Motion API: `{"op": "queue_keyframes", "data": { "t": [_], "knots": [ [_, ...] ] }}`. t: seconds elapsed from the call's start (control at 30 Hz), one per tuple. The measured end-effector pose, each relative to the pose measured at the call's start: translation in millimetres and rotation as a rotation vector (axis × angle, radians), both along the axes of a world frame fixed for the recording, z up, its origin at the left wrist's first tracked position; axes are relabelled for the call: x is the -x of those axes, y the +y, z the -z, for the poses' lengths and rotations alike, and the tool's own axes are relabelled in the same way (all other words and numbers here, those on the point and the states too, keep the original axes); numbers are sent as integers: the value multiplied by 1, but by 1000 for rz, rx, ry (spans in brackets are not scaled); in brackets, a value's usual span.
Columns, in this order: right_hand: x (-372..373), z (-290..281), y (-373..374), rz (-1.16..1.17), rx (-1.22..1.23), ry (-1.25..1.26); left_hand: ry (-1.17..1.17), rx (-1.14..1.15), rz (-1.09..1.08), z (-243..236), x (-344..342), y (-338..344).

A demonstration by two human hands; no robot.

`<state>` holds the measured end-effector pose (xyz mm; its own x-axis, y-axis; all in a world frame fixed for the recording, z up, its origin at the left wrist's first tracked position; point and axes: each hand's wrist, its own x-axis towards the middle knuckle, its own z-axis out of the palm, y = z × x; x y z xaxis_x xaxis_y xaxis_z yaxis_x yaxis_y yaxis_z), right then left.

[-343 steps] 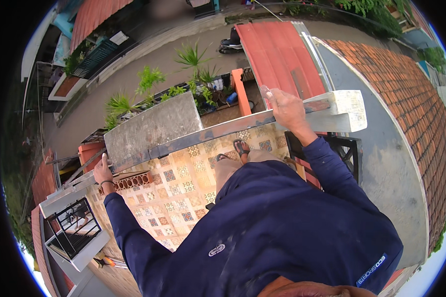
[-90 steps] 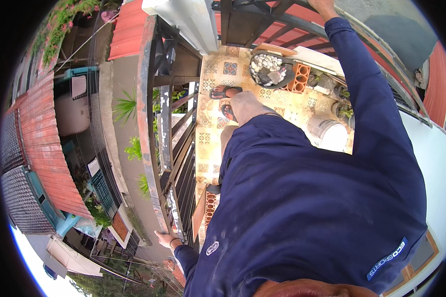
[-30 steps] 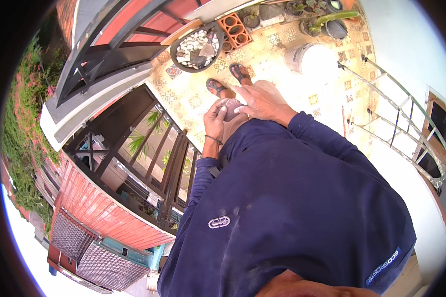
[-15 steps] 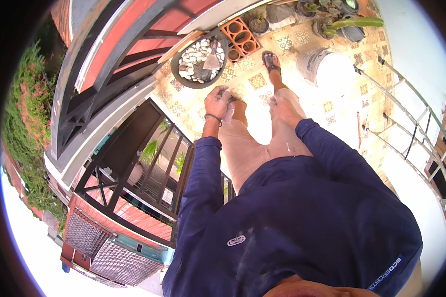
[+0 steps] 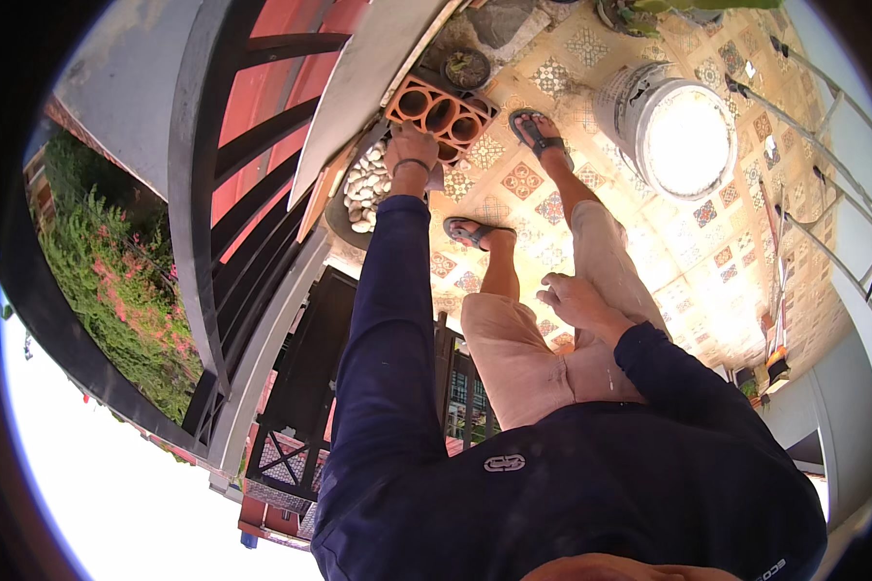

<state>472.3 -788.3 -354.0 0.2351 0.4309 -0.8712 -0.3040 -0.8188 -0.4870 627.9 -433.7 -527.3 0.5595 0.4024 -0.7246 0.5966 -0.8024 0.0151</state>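
My left hand [image 5: 412, 147] reaches over the dark round pot [image 5: 341, 230] of white pebbles [image 5: 364, 188], beside the terracotta hollow block [image 5: 440, 114]. Its back faces up and the fingers look curled, so what they hold is hidden. A small greyish flat piece [image 5: 437, 178] shows beside the wrist; I cannot tell whether the hand holds it. My right hand [image 5: 583, 304] hangs in front of my thigh, fingers loosely apart and nothing in them.
A white bucket [image 5: 683, 131] stands on the patterned tiles to the right, near a metal ladder [image 5: 843, 194]. Dark railings [image 5: 247, 208] run along the left. A potted plant [image 5: 466, 69] sits behind the block. My sandalled feet are on the tiles.
My left hand has moved forward from my knee to the pebble pot. My right hand has come off my thigh. The trowel-like tool seen in the pot before is now hidden.
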Motion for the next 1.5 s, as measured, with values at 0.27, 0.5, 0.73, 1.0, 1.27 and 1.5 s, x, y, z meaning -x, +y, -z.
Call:
{"op": "queue_keyframes", "data": {
  "t": [0.27,0.5,0.73,1.0,1.27,1.5],
  "knots": [
    [2,6,-15,229,-63,62,111,250,-102,54,-26,-17],
    [-45,-7,-14,779,-34,-145,-206,746,-824,-32,73,-164],
    [-42,-29,-21,713,-241,-111,-192,877,-1130,-126,151,-223],
    [-24,-76,-4,860,-329,-229,-1091,21,260,-331,60,-111],
    [-2,-107,-38,929,-234,-457,-1114,-518,471,-529,-64,79],
    [40,-112,-93,1301,-355,-409,-969,-672,488,-489,-82,104]
  ]
}}
